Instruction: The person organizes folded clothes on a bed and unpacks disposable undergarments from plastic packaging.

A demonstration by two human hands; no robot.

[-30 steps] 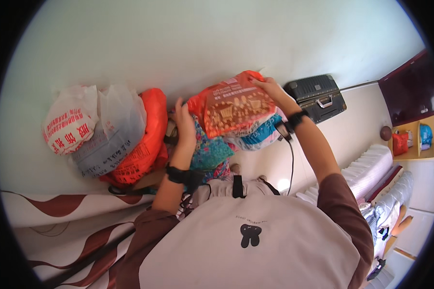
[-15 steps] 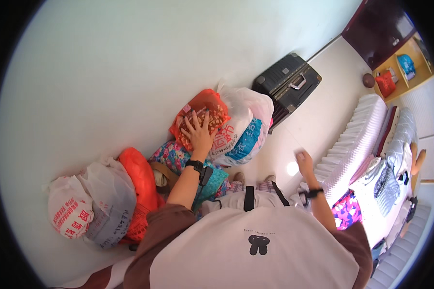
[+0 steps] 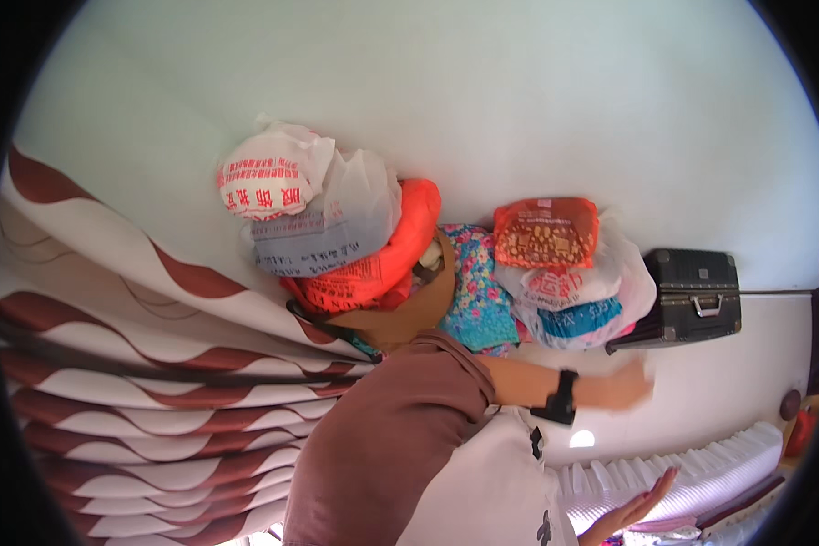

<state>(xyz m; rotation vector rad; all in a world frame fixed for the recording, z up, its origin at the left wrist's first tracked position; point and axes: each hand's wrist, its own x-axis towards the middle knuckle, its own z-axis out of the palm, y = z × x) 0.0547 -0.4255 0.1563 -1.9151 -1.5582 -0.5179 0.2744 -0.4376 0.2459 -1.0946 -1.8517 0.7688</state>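
Pale wall [image 3: 428,82] backs black suitcase [image 3: 696,289]. Left hand [image 3: 617,389] outstretched on suitcase's near side, blurred, grip indeterminable; right hand [image 3: 626,515] open, farther from suitcase. Orange bag [image 3: 546,235] left of suitcase.

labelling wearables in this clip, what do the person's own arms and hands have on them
The left arm has a loose, plain brown sleeve and a black wrist strap carrying a dark, boxy device. The left hand, blurred, and right hand look ungloved. The right sleeve is out of view.

Curtain [image 3: 182,378] left, bags [image 3: 328,244] centre, suitcase [image 3: 696,289] right
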